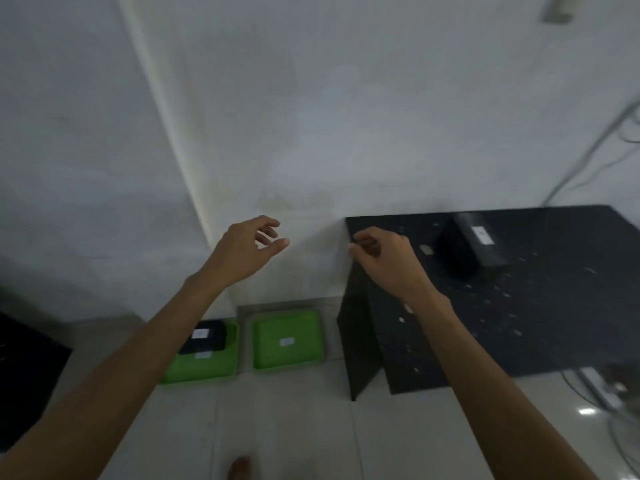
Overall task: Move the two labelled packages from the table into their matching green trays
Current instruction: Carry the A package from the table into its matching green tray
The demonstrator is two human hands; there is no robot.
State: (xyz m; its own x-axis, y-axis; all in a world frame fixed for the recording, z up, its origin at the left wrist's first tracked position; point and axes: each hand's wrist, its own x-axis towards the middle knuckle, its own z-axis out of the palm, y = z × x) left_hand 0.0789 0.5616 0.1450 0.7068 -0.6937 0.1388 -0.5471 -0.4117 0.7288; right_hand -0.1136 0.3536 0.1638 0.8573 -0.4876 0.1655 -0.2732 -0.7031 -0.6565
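Two green trays stand on the floor by the wall. The left tray (207,370) holds a black package (205,337) with a white label, partly hidden by my left forearm. The right tray (287,337) shows only its own small white label. A second black package (465,245) with a white label stands on the dark speckled table (519,306). My left hand (247,249) hovers in front of the wall, fingers apart and holding nothing. My right hand (384,259) hangs over the table's left corner, fingers loosely curled and holding nothing, well left of the package.
A white wall fills the upper view. Grey cables (588,157) run down it at the right, behind the table. A dark object (24,379) sits at the left edge on the pale tiled floor. My foot (240,467) shows at the bottom.
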